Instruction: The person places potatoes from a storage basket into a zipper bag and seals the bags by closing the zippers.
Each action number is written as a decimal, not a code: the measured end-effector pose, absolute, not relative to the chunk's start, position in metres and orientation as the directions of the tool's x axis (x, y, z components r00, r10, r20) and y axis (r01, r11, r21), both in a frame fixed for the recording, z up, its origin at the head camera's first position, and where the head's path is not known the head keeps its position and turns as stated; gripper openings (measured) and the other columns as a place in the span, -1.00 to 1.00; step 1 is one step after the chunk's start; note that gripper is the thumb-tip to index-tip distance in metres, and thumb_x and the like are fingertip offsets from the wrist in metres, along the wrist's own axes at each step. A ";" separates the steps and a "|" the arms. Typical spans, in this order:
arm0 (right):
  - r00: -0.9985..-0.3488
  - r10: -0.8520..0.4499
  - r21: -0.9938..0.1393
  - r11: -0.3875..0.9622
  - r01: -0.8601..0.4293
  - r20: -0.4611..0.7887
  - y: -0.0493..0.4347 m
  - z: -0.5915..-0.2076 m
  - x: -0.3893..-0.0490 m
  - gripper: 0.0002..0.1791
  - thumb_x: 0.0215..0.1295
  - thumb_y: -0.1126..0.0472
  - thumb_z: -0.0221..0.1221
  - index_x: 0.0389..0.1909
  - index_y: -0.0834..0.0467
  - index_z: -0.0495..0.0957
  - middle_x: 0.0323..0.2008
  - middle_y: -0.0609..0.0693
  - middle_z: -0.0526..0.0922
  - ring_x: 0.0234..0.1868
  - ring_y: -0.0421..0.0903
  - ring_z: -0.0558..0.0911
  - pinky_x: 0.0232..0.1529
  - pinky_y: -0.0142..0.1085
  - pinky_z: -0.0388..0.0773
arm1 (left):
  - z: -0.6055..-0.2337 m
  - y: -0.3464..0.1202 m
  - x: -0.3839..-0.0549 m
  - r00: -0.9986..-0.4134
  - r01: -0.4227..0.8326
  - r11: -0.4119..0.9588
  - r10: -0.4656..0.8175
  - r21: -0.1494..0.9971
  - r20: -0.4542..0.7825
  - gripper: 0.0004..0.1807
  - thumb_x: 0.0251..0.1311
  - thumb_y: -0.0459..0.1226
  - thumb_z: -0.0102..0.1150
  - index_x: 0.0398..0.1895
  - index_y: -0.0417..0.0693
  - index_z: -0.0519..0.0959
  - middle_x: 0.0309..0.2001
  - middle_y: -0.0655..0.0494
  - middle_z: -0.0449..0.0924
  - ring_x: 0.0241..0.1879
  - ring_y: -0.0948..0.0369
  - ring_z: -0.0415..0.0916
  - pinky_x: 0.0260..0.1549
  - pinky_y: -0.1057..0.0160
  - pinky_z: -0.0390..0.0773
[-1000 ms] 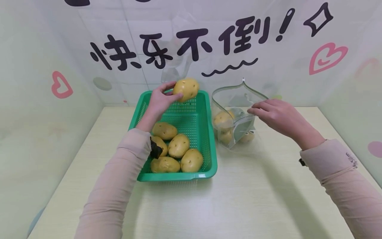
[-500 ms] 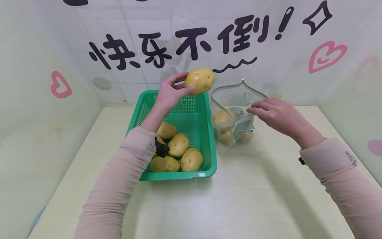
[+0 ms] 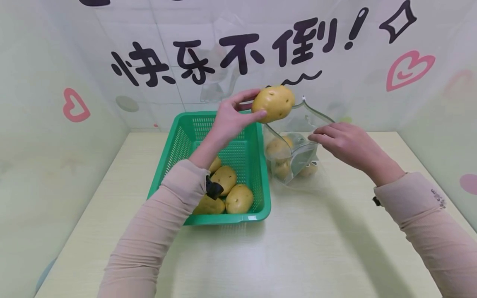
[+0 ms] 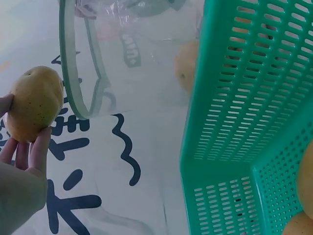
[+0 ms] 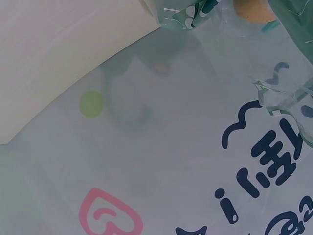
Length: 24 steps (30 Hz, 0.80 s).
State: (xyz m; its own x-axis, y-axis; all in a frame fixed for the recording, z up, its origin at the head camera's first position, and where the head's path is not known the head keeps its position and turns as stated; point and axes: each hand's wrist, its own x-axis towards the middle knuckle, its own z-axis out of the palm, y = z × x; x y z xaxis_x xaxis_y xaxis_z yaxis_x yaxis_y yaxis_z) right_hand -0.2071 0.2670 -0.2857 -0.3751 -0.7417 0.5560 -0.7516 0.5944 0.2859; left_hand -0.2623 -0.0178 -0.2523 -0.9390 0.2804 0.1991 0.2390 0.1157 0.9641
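In the head view my left hand [image 3: 232, 120] grips a yellow potato [image 3: 275, 103] between thumb and fingers. It is raised above the right rim of the green basket [image 3: 265, 182], at the left side of a clear zip bag's mouth. My right hand [image 3: 344, 142] pinches the near right edge of this bag [image 3: 298, 165], which stands open with several potatoes [image 3: 278, 149] inside. In the left wrist view the held potato [image 4: 35, 103] is just outside the bag's rim [image 4: 73, 93]. The right hand does not show in the right wrist view, only part of the bag [image 5: 190, 12].
Several potatoes [image 3: 239, 199] lie in the near part of the basket, some hidden by my left forearm. A pale table [image 3: 298, 248] bears basket and bag. Behind them rises a white printed wall [image 3: 261, 16], with side walls left and right.
My left hand has carried the potato up and to the right, from over the basket's far end to the bag's mouth. The right hand and bag have stayed nearly still.
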 end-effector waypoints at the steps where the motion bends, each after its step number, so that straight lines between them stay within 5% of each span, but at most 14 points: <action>1: -0.374 -0.742 0.287 0.594 -0.751 0.556 0.267 -0.286 -0.207 -0.51 -0.19 0.65 0.27 -0.16 0.24 0.62 -0.29 0.12 0.71 -0.29 0.07 0.67 -0.32 -0.06 0.62 | -0.252 -0.016 -0.262 -0.937 0.240 0.124 0.289 0.963 0.196 -0.42 0.06 -0.29 0.37 0.22 0.05 0.50 0.25 0.15 0.47 0.13 0.20 0.50 -0.01 0.24 0.62; 24: -0.398 -0.741 0.283 0.606 -0.743 0.541 0.266 -0.286 -0.206 -0.54 -0.13 0.63 0.23 -0.16 0.22 0.60 -0.29 0.11 0.71 -0.28 0.05 0.66 -0.30 -0.08 0.61 | -0.261 0.012 -0.252 -0.880 0.343 0.227 0.417 0.911 0.227 -0.42 0.06 -0.34 0.35 0.22 -0.07 0.49 0.26 0.06 0.45 0.19 0.12 0.47 0.04 0.30 0.59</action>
State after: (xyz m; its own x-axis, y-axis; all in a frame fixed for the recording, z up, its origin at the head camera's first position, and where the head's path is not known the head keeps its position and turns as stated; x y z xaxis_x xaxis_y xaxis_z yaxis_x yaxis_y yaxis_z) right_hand -0.2064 0.2665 -0.2856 -0.3983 -0.7406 0.5412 -0.7434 0.6063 0.2825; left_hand -0.2521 0.0122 -0.2615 -0.8802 0.4165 0.2273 0.3430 0.2275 0.9114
